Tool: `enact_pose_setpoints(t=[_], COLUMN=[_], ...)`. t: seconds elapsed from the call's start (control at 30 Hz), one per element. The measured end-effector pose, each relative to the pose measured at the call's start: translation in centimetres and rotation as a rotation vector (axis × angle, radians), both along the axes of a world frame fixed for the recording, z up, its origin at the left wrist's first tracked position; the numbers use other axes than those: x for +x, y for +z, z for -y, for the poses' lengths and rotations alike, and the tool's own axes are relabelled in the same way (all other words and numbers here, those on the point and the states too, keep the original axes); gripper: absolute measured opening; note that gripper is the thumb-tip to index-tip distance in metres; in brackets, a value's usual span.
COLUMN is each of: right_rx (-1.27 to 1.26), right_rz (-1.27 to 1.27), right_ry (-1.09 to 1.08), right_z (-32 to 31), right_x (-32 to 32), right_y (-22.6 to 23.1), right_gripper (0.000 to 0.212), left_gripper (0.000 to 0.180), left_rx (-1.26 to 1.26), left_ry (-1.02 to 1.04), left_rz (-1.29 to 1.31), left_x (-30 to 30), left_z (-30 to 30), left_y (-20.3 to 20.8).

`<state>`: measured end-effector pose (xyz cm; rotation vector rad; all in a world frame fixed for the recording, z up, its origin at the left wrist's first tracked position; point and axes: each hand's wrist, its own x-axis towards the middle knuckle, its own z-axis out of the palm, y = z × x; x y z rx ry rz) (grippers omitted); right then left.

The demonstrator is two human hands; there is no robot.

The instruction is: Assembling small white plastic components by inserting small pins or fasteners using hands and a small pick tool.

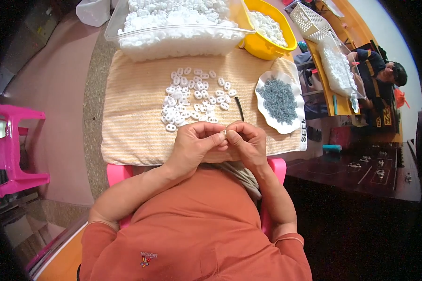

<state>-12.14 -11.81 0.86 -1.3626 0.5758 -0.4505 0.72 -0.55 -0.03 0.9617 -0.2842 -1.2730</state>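
Note:
Close to the towel's near edge, my left hand and my right hand meet fingertip to fingertip. Both pinch a small whitish piece, mostly covered by the fingers. It looks like one of the white two-holed plastic pieces scattered just beyond my hands. A thin black rod lies beyond my right hand. Farther right, a white wavy-rimmed plate holds a heap of small grey-blue pieces, too fine to make out singly.
A striped tan towel covers the work surface. At its far side stand a clear bin of white pieces and a yellow bucket. A pink stool is at left. Another person sits by a second bin at right.

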Motion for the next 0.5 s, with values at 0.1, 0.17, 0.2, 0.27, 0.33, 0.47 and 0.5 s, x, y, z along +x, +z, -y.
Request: enact_pose_setpoints(t=[0.1,0.17,0.2,0.27,0.33,0.47,0.5], right_rx=[0.025,0.047,0.034,0.022,0.009,-0.106,-0.144], right_rz=[-0.022,-0.031,-0.022,-0.014,-0.048,-0.007,-0.036], right_ry=[0.01,0.025,0.021,0.019,-0.039,-0.027,-0.051], right_z=[0.2,0.2,0.1,0.2,0.7,2.5,2.6], right_x=[-0.1,0.0,0.1,0.2,0.0,0.2,0.4], right_y=[0.0,0.2,0.5,0.7,0.7,0.3,0.5], right_gripper=[0.011,0.013,0.014,0.014,0.016,0.018,0.016], left_gripper=[0.017,0.018,0.018,0.019,0.019,0.02,0.02], left_rx=[-0.005,-0.01,-0.014,-0.004,0.006,0.024,0.033], left_ry=[0.009,0.007,0.003,0.011,0.018,0.041,0.047], left_rz=[-0.023,-0.034,-0.045,-0.071,-0.097,-0.112,-0.113], left_x=[0.1,0.2,0.3,0.4,0.6,0.9,0.9], left_z=[0.0,0.1,0.1,0.1,0.1,0.1,0.1], left_y=[-0.3,-0.4,-0.4,-0.3,-0.1,0.2,0.3])
